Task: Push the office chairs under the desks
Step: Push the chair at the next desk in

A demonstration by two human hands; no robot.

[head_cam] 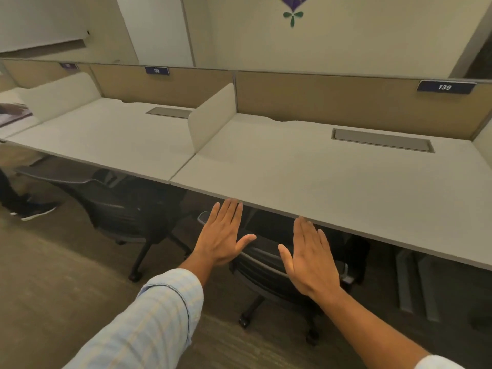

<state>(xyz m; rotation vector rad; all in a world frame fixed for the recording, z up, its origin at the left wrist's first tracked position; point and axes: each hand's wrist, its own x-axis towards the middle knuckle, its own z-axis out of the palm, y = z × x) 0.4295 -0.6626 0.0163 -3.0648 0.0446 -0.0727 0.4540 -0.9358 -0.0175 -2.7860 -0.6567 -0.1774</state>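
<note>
Brown carpeted floor (53, 275) fills the lower left. Tan fabric partition panels (332, 102) cross the middle, with a dark blue "139" number plate (446, 87) at right. Cream walls (346, 35) rise above.

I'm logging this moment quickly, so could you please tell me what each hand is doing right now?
Left hand: open, fingers flat, holding nothing, above the chair.
Right hand: open, fingers flat, holding nothing, above the same chair.

Both hands cover much of the near chair (269, 265), and the desk (319, 187) hides its seat. The left chair (125, 209) is blurred. A shoe (37, 209) is cut at the left edge; the far label (69, 66) is unreadable.
</note>
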